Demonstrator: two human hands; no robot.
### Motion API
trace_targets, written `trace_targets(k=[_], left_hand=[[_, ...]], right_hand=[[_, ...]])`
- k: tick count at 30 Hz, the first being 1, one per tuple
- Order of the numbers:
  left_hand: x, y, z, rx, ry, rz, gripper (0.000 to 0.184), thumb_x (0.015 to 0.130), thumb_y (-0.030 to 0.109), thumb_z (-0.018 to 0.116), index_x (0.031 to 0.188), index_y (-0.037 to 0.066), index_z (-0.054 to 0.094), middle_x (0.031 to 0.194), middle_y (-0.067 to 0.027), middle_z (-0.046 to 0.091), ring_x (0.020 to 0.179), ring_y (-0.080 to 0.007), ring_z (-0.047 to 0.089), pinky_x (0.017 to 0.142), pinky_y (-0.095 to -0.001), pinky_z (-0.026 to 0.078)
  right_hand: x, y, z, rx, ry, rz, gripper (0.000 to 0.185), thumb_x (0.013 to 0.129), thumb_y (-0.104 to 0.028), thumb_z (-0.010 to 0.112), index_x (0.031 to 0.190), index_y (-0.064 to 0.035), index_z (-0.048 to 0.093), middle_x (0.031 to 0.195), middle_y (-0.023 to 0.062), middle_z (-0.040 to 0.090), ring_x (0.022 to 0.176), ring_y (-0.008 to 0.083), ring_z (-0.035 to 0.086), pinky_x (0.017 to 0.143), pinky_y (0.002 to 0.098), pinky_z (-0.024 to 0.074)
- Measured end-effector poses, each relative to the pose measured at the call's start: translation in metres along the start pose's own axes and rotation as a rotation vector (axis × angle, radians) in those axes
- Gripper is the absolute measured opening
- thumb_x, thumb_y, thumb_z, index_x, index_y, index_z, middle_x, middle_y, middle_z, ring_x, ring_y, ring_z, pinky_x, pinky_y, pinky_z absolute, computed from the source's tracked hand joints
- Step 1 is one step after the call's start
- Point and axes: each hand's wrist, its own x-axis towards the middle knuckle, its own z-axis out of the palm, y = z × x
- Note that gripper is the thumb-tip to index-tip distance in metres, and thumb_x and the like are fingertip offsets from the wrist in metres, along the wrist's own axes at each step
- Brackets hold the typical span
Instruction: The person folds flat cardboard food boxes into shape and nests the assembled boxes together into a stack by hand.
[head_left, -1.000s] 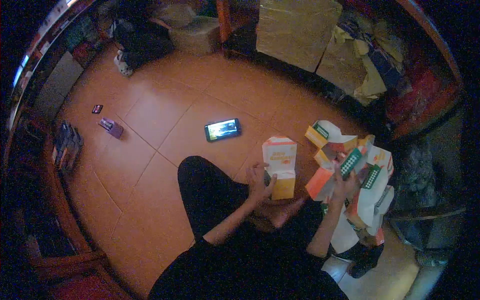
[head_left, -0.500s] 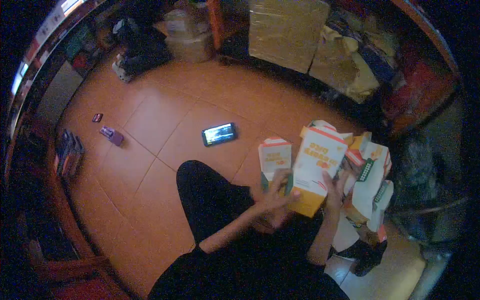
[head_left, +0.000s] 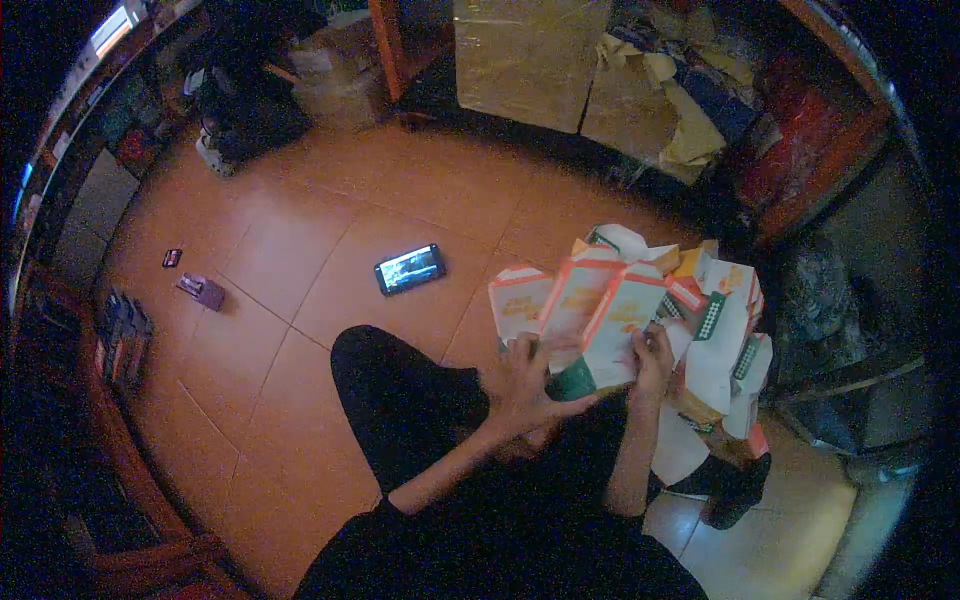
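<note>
Both hands are at a white carton (head_left: pixel 627 318) with an orange edge and a green end, held over my lap. My left hand (head_left: pixel 525 385) grips its lower left part, fingers bent and slightly blurred. On its right side, my right hand (head_left: pixel 652 362) pinches the carton with curled fingers. Another similar panel, smeared by motion, shows just left of it. A further white carton (head_left: pixel 518 300) lies on the floor beyond my left hand. To the right is a heap of folded cartons (head_left: pixel 722 345) in white, orange and green.
A lit phone (head_left: pixel 410 269) lies on the tiled floor ahead. Farther left are a purple box (head_left: pixel 201 291) and a small dark item (head_left: pixel 172 258). Wrapped cardboard (head_left: pixel 530 65) stands at the back. A person in dark clothes (head_left: pixel 245 110) is at the far left.
The carton between my hands has turned more upright, and its panels have spread apart. My left hand has shifted left. The whole view has swung slightly, moving the phone and floor items left.
</note>
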Motion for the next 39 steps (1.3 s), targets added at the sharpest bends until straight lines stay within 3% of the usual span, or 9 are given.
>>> trace_targets(k=[4, 7, 15, 17, 20, 26, 33, 35, 39], left_hand=[[-0.007, -0.035, 0.007, -0.203, 0.053, -0.125, 0.083, 0.055, 0.047, 0.078, 0.117, 0.007, 0.039, 0.111, -0.0174, 0.040, 0.100, -0.0321, 0.041, 0.084, -0.0451, 0.036], [-0.018, -0.063, 0.020, -0.425, -0.067, -0.203, 0.079, 0.064, 0.032, 0.076, 0.122, 0.006, 0.028, 0.114, -0.0174, 0.040, 0.108, -0.0313, 0.042, 0.092, -0.0432, 0.035], [-0.041, -0.068, 0.040, -0.807, 0.134, -0.213, 0.082, 0.072, 0.018, 0.069, 0.135, 0.004, 0.017, 0.125, -0.0143, 0.036, 0.119, -0.0297, 0.035, 0.101, -0.0379, 0.028], [-0.035, -0.067, 0.029, -1.429, 0.063, -0.475, 0.087, 0.070, 0.013, 0.068, 0.138, 0.003, 0.015, 0.127, -0.0152, 0.037, 0.122, -0.0278, 0.034, 0.103, -0.0373, 0.025], [-0.043, -0.078, 0.035, -1.204, 0.073, -0.371, 0.086, 0.071, 0.018, 0.070, 0.138, 0.001, 0.018, 0.128, -0.0171, 0.038, 0.124, -0.0269, 0.031, 0.104, -0.0380, 0.025], [-0.050, -0.056, 0.017, -0.496, -0.074, -0.323, 0.090, 0.073, 0.031, 0.071, 0.136, -0.003, 0.017, 0.133, -0.0221, 0.031, 0.125, -0.0305, 0.030, 0.104, -0.0401, 0.025], [-0.045, -0.055, 0.015, -0.290, -0.004, -0.231, 0.076, 0.084, 0.034, 0.058, 0.137, -0.002, 0.017, 0.132, -0.0243, 0.030, 0.125, -0.0335, 0.028, 0.104, -0.0410, 0.020], [-0.039, -0.047, 0.007, -0.497, -0.056, -0.568, 0.062, 0.090, 0.031, 0.046, 0.137, 0.000, 0.020, 0.133, -0.0223, 0.030, 0.124, -0.0346, 0.027, 0.104, -0.0428, 0.018], [-0.045, -0.064, 0.021, -0.366, 0.006, -0.514, 0.055, 0.093, 0.029, 0.040, 0.137, 0.002, 0.023, 0.134, -0.0193, 0.032, 0.125, -0.0331, 0.027, 0.105, -0.0441, 0.015]], right_hand=[[0.002, -0.017, -0.012, 0.133, 0.120, -0.012, 0.016, 0.082, -0.015, 0.059, 0.096, -0.0081, 0.053, 0.096, 0.0038, 0.058, 0.085, 0.0148, 0.055, 0.065, 0.0264, 0.0485], [0.003, -0.020, -0.025, 0.199, 0.072, 0.006, 0.047, 0.084, -0.012, 0.055, 0.128, -0.0062, 0.042, 0.109, 0.0067, 0.056, 0.090, 0.0152, 0.057, 0.064, 0.0204, 0.0474], [-0.011, 0.026, 0.018, -0.234, -0.139, 0.161, 0.015, 0.084, -0.018, 0.054, 0.097, -0.0114, 0.054, 0.097, 0.0019, 0.060, 0.086, 0.0111, 0.055, 0.068, 0.0228, 0.0446], [-0.018, 0.019, 0.033, -0.129, -0.129, 0.194, 0.014, 0.084, -0.019, 0.055, 0.095, -0.0090, 0.053, 0.090, 0.0018, 0.059, 0.082, 0.0099, 0.054, 0.070, 0.0240, 0.0437], [-0.015, 0.032, 0.036, -0.237, -0.158, -0.059, 0.021, 0.086, -0.027, 0.054, 0.094, -0.0076, 0.053, 0.085, 0.0038, 0.058, 0.071, 0.0103, 0.052, 0.050, 0.0233, 0.0490], [-0.025, 0.030, 0.043, -0.285, -0.155, -0.228, 0.019, 0.088, -0.023, 0.054, 0.093, -0.0046, 0.052, 0.087, 0.0061, 0.060, 0.077, 0.0135, 0.055, 0.067, 0.0264, 0.0473], [-0.028, 0.031, 0.044, -0.246, -0.118, -0.259, 0.019, 0.088, -0.021, 0.054, 0.095, -0.0046, 0.049, 0.087, 0.0080, 0.060, 0.081, 0.0142, 0.056, 0.074, 0.0280, 0.0454], [-0.031, 0.024, 0.046, -0.229, -0.079, -0.163, 0.019, 0.088, -0.022, 0.054, 0.095, -0.0053, 0.048, 0.086, 0.0080, 0.060, 0.079, 0.0139, 0.055, 0.071, 0.0280, 0.0466], [-0.037, 0.005, 0.050, -0.291, -0.136, -0.163, 0.019, 0.088, -0.022, 0.054, 0.094, -0.0056, 0.048, 0.084, 0.0073, 0.060, 0.078, 0.0138, 0.055, 0.066, 0.0275, 0.0473]])
